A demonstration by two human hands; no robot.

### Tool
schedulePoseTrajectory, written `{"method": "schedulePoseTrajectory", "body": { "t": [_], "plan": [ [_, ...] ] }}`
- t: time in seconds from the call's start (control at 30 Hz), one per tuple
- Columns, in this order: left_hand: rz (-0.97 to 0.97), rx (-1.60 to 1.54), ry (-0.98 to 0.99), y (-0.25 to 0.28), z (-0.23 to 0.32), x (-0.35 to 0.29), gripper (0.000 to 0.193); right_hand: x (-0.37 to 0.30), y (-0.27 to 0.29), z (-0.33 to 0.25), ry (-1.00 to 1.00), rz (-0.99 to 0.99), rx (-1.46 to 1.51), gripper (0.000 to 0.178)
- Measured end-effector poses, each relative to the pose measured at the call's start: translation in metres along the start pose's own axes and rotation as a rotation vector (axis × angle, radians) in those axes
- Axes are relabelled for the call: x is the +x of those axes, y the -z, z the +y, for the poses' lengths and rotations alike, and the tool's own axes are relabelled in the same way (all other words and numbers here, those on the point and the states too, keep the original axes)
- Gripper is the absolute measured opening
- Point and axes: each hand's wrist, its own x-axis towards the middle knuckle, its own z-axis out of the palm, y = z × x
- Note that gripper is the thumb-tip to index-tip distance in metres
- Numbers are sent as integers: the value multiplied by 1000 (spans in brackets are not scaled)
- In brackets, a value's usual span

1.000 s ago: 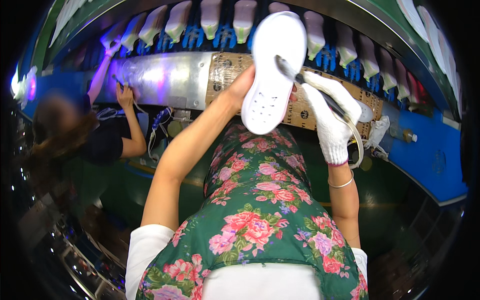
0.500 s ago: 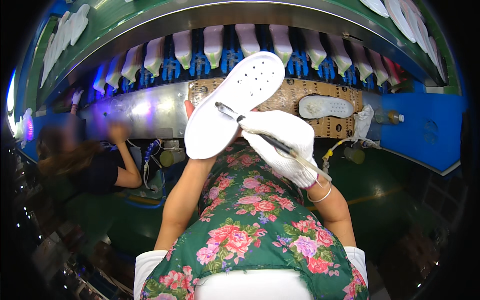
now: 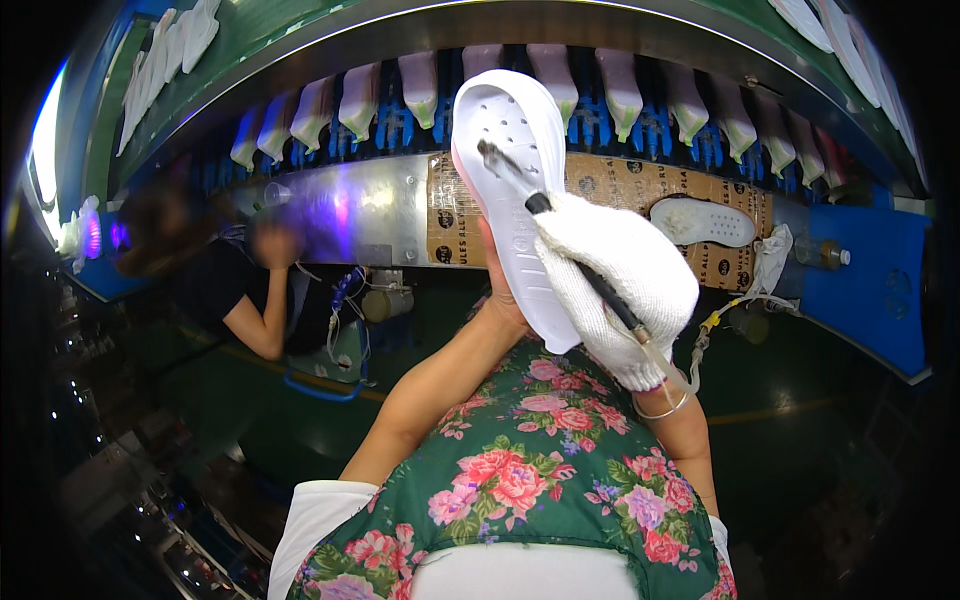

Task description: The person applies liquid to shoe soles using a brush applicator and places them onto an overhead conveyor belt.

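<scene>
Your left hand [image 3: 497,300], bare, gripped the white moulded foam shoe sole [image 3: 510,190] from behind, upright before your chest. Your right hand [image 3: 620,285], in a white knit glove, closed on a thin dark-handled brush [image 3: 560,235] touching its tread.

The white shoe sole [image 3: 512,190] has rotated from a diagonal tilt to near upright, toe toward the rack of blue holders [image 3: 640,115]. The gloved right hand [image 3: 620,285] has moved up against the sole's right edge, and its brush [image 3: 545,215] tip now contacts the sole's upper portion. The left hand [image 3: 500,300] has shifted behind the sole's lower half.
</scene>
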Motion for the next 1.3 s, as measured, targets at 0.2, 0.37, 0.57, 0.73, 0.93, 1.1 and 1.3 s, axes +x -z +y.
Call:
{"method": "schedulePoseTrajectory", "body": {
  "t": [0.2,0.37,0.57,0.73,0.93,1.1,1.3],
  "plan": [
    [-49,-142,81,6,-12,-1,113,-4,-9,-1,33,-80,-184,42],
    [-34,-212,91,37,-18,13,105,-4,-19,-14,52,-37,-160,31],
    [-104,-216,78,21,-14,19,105,-5,-17,-10,-18,115,53,32],
    [-305,-352,158,9,-14,26,115,-21,-17,4,28,-30,26,48],
    [-72,-19,87,16,-15,26,109,-47,-41,28,93,5,-37,54],
    [-113,-156,79,19,-8,31,105,-33,-31,10,-87,130,91,46],
    [-180,-38,35,-2,5,26,116,-33,-31,6,-129,149,3,28]
  ]
}}
